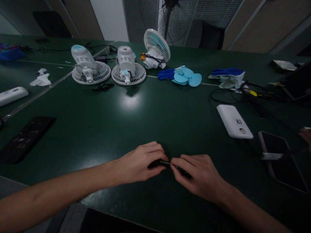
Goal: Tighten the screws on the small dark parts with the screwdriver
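Near the front of the green table (136, 124), my left hand (144, 161) pinches one end of a slim dark object (166, 162) between thumb and fingers. My right hand (198, 173) is closed around its other end, with a short thin part showing between the two hands. The fingertips of both hands nearly meet. Much of the object is hidden by my fingers, and I cannot tell exactly what it is.
Farther back are white fans (126, 63), light-blue blades (187, 77) and blue gloves (228, 72). A white power bank (234, 121) and phone (283, 158) lie right, a black tray (25, 137) left. At the right edge, another person's hand (305, 134) shows.
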